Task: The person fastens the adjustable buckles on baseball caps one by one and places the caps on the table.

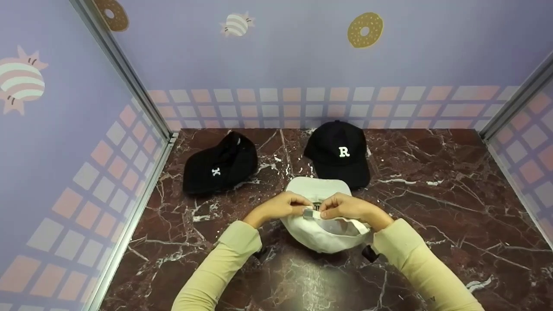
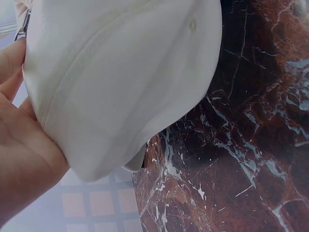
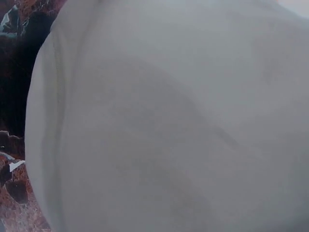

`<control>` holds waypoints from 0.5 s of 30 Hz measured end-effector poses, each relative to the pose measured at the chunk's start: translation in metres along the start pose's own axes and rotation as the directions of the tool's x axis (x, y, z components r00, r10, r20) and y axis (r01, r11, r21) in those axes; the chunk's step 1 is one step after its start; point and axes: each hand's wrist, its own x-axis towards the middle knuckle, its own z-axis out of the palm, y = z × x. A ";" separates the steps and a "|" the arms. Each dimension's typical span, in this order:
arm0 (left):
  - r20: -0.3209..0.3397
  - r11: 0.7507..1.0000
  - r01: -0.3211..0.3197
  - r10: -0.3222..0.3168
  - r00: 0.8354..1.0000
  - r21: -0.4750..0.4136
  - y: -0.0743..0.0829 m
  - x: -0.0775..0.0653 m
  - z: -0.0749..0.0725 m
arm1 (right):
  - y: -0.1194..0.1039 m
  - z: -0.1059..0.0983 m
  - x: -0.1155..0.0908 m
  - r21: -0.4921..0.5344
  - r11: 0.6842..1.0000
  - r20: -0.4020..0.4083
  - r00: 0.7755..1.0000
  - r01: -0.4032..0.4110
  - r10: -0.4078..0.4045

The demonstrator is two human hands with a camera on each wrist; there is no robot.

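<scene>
A white baseball cap [image 1: 317,235] is held between both hands above the marble-patterned surface, its brim pointing away and its back opening facing up. At the strap's grey metal buckle [image 1: 308,213], the left hand [image 1: 278,206] pinches the strap between thumb and fingers. Close beside it, the right hand [image 1: 348,207] pinches the strap with its thumb and fingertips. In the left wrist view the cap's crown [image 2: 120,87] hides part of the left fingers. White fabric [image 3: 159,121] fills most of the right wrist view, where the right hand cannot be seen.
A black cap with a white R [image 1: 338,144] sits just beyond the white cap's brim. Another black cap with a small white emblem [image 1: 222,164] lies to the left, tilted on its side. Patterned panels [image 1: 276,65] enclose the back and sides of the marble surface [image 1: 453,207].
</scene>
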 end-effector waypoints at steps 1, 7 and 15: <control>-0.005 1.000 0.002 -0.002 1.000 -0.002 0.000 0.000 0.000 | 0.000 0.000 0.000 -0.002 1.000 -0.002 1.000 -0.003 0.003; -0.017 1.000 0.006 -0.006 1.000 -0.005 0.000 0.000 0.001 | -0.004 0.003 -0.001 -0.045 0.999 -0.017 1.000 0.003 -0.004; -0.020 1.000 0.006 -0.007 1.000 -0.020 0.002 -0.001 0.002 | -0.003 -0.001 -0.003 0.002 0.999 0.014 0.999 0.035 -0.035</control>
